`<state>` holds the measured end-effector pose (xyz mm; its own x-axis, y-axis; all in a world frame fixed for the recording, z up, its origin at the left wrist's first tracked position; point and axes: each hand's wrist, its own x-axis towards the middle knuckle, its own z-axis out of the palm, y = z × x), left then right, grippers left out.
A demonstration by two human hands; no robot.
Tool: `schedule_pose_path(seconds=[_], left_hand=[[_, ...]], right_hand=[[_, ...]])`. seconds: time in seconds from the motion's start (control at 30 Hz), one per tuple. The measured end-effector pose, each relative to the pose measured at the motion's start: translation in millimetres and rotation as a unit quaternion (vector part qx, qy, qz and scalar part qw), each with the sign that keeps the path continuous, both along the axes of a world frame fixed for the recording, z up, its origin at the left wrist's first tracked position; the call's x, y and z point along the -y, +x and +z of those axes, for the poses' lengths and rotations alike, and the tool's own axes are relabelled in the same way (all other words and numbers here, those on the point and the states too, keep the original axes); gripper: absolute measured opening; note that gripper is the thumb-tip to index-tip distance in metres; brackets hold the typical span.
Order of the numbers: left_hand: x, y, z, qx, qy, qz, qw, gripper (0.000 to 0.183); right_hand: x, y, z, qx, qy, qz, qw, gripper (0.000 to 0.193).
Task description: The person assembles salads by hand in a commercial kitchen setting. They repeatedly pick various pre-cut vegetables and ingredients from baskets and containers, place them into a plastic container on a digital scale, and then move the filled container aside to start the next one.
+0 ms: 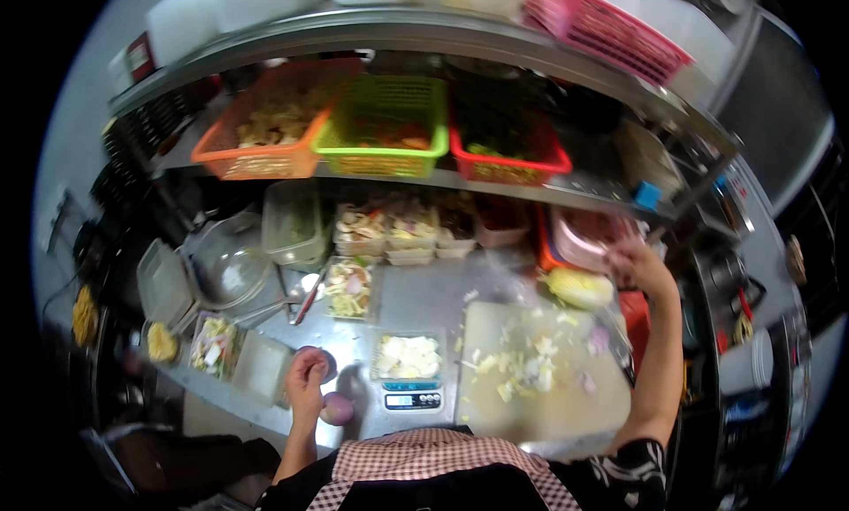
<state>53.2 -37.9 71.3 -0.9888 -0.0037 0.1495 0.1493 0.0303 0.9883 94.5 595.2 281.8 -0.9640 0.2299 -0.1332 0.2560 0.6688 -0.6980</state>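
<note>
My left hand (305, 376) is over the left part of the steel counter with its fingers curled in. A purple rounded thing (331, 362) shows at its far side, mostly hidden by the fingers. Beside that wrist lies a red onion (337, 410). My right hand (633, 265) is stretched out to the right, at the rim of a pink basin (579, 253); its fingers are blurred. Just left of it lies a pale yellow-green cabbage (579, 290). A digital scale (412, 400) carries a clear tub of white slices (409, 357).
A cutting board (478, 405) with chopped pale pieces lies to the right. Tubs of cut vegetables (347, 288) stand at the back and left, near a metal bowl (232, 268) and a red-handled tool (309, 300). Orange, green (380, 161) and red baskets fill the shelf above.
</note>
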Motion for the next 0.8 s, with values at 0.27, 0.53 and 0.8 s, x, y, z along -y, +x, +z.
schedule_pose_path(seconds=[0.27,0.53,0.8], left_hand=[[-15,-13,13,0.002,-0.023,-0.016,1.000,0.025],[-24,-16,-2,0.020,-0.033,-0.036,0.999,0.021],[-16,-19,7,0.033,-0.128,0.000,0.991,0.016]], right_hand=[[30,17,-25,0.032,-0.088,-0.019,0.995,0.019],[84,-63,72,-0.139,-0.114,0.047,0.983,0.017],[128,-287,59,-0.004,0.264,0.213,0.941,0.070]])
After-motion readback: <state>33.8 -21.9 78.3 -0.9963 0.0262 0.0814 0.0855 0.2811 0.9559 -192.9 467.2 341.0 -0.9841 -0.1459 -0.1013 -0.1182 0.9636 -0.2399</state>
